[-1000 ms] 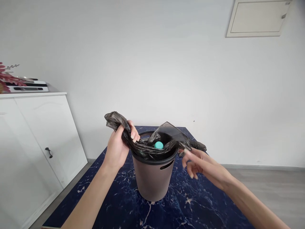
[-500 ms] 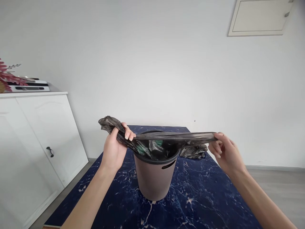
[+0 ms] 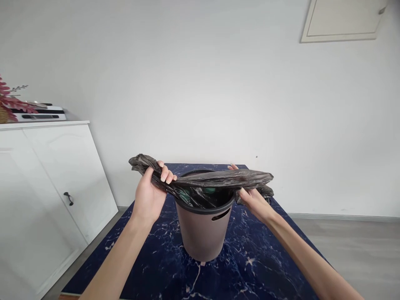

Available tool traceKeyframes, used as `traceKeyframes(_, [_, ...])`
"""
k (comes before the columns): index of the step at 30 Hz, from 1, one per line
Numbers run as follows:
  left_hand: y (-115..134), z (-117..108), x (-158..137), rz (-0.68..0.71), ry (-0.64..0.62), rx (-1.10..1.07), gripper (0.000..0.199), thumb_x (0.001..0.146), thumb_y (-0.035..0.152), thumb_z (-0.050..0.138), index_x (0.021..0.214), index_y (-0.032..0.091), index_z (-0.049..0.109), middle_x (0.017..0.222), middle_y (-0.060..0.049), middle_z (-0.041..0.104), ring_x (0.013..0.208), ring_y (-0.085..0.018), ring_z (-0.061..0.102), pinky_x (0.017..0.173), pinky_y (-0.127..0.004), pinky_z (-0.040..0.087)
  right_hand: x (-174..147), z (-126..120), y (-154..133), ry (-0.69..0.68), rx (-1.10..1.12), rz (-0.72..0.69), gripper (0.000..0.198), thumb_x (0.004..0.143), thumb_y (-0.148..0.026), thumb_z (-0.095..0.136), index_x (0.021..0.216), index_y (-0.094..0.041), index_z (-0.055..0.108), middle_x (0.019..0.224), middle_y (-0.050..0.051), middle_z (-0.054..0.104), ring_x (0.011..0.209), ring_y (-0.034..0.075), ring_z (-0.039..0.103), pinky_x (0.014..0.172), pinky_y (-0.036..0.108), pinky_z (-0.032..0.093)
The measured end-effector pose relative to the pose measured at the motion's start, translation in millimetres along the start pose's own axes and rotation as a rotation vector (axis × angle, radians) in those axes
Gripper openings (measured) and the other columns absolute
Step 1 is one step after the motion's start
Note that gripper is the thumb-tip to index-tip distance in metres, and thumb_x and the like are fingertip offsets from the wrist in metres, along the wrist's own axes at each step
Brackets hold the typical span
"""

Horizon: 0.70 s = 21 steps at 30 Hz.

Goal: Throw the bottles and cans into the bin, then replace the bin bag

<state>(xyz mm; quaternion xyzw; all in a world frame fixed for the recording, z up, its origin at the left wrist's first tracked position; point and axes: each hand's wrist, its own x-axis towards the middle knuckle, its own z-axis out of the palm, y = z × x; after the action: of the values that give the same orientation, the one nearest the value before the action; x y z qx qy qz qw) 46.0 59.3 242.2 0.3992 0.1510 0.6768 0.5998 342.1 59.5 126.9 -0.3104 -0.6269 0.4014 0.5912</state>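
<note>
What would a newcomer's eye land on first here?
First, the crinkled black plastic bag drawn across the mouth of the round grey-brown bin, the left hand gripping it and the right hand against it. Next, the blue marble-patterned table beneath, then the white panelled cabinet at left.

A white cabinet (image 3: 59, 183) with a dark handle (image 3: 68, 198) fills the lower left of the frame. Above its top, reddish leaves (image 3: 19, 103), cropped by the left edge, overlap a white, black-striped object (image 3: 46, 117), perhaps a box. A pale panel (image 3: 342, 18) interrupts the light wall (image 3: 200, 83) at upper right; grey flooring (image 3: 353, 246) shows at lower right.
</note>
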Motion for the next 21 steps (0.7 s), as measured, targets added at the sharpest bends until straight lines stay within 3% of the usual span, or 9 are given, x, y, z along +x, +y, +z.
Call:
traceKeyframes(3, [0, 1, 1, 0.0, 0.01, 0.013, 0.037, 0.112, 0.021, 0.041, 0.083, 0.017, 0.063, 0.064, 0.003, 0.044, 0.06, -0.013, 0.049, 0.069, -0.025, 0.055, 24, 11, -28, 0.016, 0.037, -0.029, 0.045, 0.104, -0.064, 0.061, 0.143, -0.041, 0.068, 0.178, -0.008, 0.032, 0.167, 0.027, 0.022, 0.137, 0.049, 0.02])
traceKeyframes(6, [1, 4, 1, -0.018, 0.018, 0.01, 0.037, 0.113, 0.023, 0.041, 0.083, 0.018, 0.063, 0.064, 0.002, 0.045, 0.065, -0.015, 0.057, 0.075, -0.027, 0.058, 39, 23, -50, -0.027, 0.229, -0.057, 0.041, 0.106, -0.065, 0.057, 0.106, -0.031, 0.079, 0.16, -0.001, 0.06, 0.164, 0.027, 0.031, 0.135, 0.047, 0.028])
traceKeyframes(9, [4, 8, 1, -0.045, -0.008, -0.045, 0.04, 0.114, 0.021, 0.037, 0.083, 0.017, 0.063, 0.062, 0.004, 0.041, 0.059, -0.012, 0.052, 0.076, -0.027, 0.059, 49, 32, -64, -0.01, 0.46, -0.068, 0.035, 0.099, -0.062, 0.071, 0.086, -0.03, 0.07, 0.107, 0.002, 0.081, 0.149, 0.025, 0.054, 0.13, 0.045, 0.037])
traceKeyframes(11, [6, 11, 0, -0.06, -0.048, -0.09, 0.041, 0.114, 0.018, 0.037, 0.083, 0.016, 0.062, 0.06, 0.007, 0.034, 0.052, -0.009, 0.043, 0.077, -0.026, 0.059, 54, 36, -72, 0.035, 0.528, -0.068, 0.036, 0.094, -0.058, 0.08, 0.081, -0.029, 0.063, 0.071, -0.004, 0.064, 0.11, 0.021, 0.074, 0.12, 0.042, 0.048])
traceKeyframes(12, [6, 11, 1, -0.064, -0.071, -0.105, 0.04, 0.114, 0.017, 0.038, 0.082, 0.016, 0.062, 0.06, 0.008, 0.031, 0.05, -0.008, 0.038, 0.075, -0.024, 0.058, 57, 38, -76, 0.05, 0.531, -0.066, 0.037, 0.093, -0.057, 0.082, 0.081, -0.028, 0.061, 0.061, -0.008, 0.051, 0.083, 0.017, 0.072, 0.111, 0.038, 0.055])
traceKeyframes(14, [6, 13, 1, -0.054, -0.129, -0.092, 0.036, 0.113, 0.016, 0.042, 0.082, 0.016, 0.061, 0.061, 0.009, 0.027, 0.048, -0.008, 0.03, 0.065, -0.02, 0.052, 60, 43, -84, 0.051, 0.481, -0.062, 0.039, 0.092, -0.058, 0.081, 0.082, -0.027, 0.06, 0.058, -0.011, 0.03, 0.05, 0.011, 0.042, 0.079, 0.03, 0.06])
traceKeyframes(17, [3, 16, 3, 0.003, -0.244, 0.084, 0.033, 0.111, 0.025, 0.052, 0.081, 0.016, 0.063, 0.06, 0.009, 0.026, 0.048, -0.009, 0.024, 0.054, -0.019, 0.042, 64, 55, -94, 0.032, 0.311, -0.03, 0.047, 0.092, -0.065, 0.076, 0.081, -0.026, 0.054, 0.066, -0.01, 0.022, 0.051, 0.01, 0.016, 0.044, 0.024, 0.029])
traceKeyframes(19, [1, 20, 5, 0.024, -0.327, 0.27, 0.033, 0.11, 0.033, 0.058, 0.082, 0.017, 0.066, 0.059, 0.008, 0.031, 0.049, -0.01, 0.026, 0.053, -0.022, 0.039, 66, 65, -100, 0.04, 0.189, 0.027, 0.045, 0.092, -0.062, 0.074, 0.08, -0.026, 0.049, 0.069, -0.009, 0.021, 0.053, 0.01, 0.014, 0.044, 0.026, 0.015])
traceKeyframes(21, [1, 26, 6, 0.031, -0.388, 0.465, 0.032, 0.108, 0.035, 0.062, 0.082, 0.018, 0.07, 0.061, 0.003, 0.043, 0.055, -0.014, 0.038, 0.058, -0.025, 0.043, 65, 74, -105, 0.033, 0.07, 0.089, 0.031, 0.093, -0.05, 0.07, 0.086, -0.025, 0.053, 0.067, -0.009, 0.025, 0.054, 0.011, 0.018, 0.046, 0.026, 0.016])
